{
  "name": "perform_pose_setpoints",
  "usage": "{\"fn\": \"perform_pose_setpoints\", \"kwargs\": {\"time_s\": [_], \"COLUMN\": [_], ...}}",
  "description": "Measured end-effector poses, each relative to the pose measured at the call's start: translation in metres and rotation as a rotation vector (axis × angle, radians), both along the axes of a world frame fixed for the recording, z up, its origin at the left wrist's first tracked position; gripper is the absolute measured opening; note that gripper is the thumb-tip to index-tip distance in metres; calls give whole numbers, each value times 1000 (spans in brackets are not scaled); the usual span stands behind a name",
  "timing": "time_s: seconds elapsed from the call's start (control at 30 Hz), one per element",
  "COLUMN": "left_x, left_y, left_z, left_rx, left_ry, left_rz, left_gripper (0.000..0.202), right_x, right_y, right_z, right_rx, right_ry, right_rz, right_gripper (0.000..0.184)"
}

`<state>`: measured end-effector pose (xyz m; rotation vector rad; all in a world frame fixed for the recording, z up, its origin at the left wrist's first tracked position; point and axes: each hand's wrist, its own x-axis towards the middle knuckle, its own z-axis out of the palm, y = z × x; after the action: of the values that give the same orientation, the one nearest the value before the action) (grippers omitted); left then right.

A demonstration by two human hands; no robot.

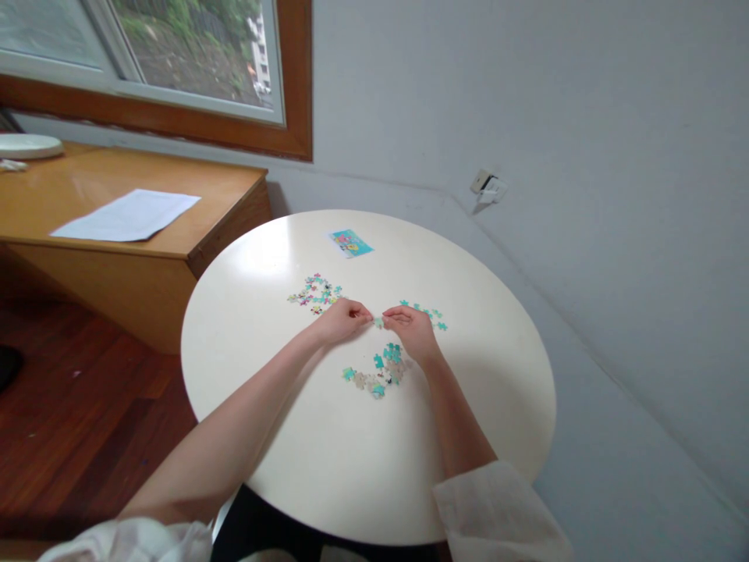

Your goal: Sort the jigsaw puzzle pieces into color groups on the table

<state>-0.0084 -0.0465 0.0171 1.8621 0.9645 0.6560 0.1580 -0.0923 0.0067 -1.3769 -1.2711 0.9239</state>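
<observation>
On the round cream table (281, 437) my left hand (344, 320) and my right hand (414, 328) meet at the middle, fingertips pinched together on a small teal puzzle piece (378, 321) between them. A joined strip of teal and grey puzzle pieces (379, 372) lies just below my right hand. A loose heap of mixed-colour pieces (315, 293) sits beyond my left hand. A few teal pieces (430, 314) lie beyond my right hand. A small picture card (350, 243) rests near the table's far edge.
A wooden desk (146, 257) stands to the left with a white sheet of paper (127, 215) and a white plate (28, 145) on it. A window (193, 55) is above it. The grey wall (585, 195) runs close along the table's right side, with a small socket (488, 186).
</observation>
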Motion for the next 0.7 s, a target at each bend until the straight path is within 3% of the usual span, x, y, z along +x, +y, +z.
{"fn": "perform_pose_setpoints", "kwargs": {"time_s": [0.7], "left_x": [2], "left_y": [1], "left_z": [-5], "left_rx": [3], "left_ry": [5], "left_rz": [-34], "left_gripper": [18], "right_x": [-2], "right_y": [1], "right_z": [-1], "right_rx": [22], "right_ry": [18], "right_rz": [-55], "right_gripper": [24]}}
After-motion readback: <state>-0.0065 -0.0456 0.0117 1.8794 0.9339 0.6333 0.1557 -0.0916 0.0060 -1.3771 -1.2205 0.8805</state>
